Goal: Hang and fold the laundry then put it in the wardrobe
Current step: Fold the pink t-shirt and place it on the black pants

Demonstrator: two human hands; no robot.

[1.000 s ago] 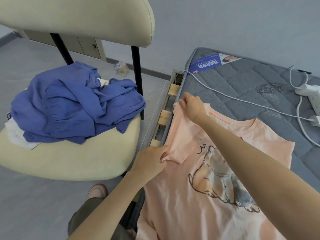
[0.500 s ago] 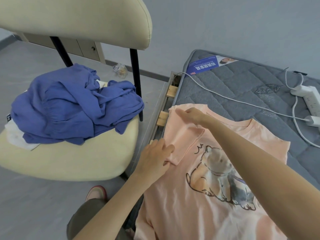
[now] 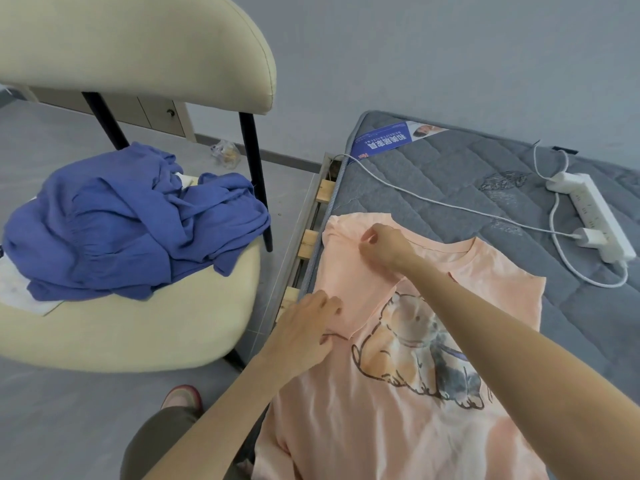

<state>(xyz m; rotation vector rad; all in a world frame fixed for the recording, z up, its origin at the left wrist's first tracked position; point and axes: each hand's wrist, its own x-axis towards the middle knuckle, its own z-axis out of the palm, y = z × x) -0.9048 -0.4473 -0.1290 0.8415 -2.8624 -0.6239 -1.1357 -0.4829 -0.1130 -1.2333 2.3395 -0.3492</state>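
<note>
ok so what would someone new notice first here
A peach cat-print T-shirt lies spread on the grey mattress; the right hand pinches its shoulder, the left hand rests on the folded-in sleeve. Left of it, crumpled blue clothes heap on a cream chair.

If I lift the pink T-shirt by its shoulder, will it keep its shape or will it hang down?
Probably floppy: the pink T-shirt lies limp on the mattress, its sleeve folded over. Likely light: the thin cloth puckers where the right hand pinches it. Pushed, it would probably bunch, not slide.
</note>
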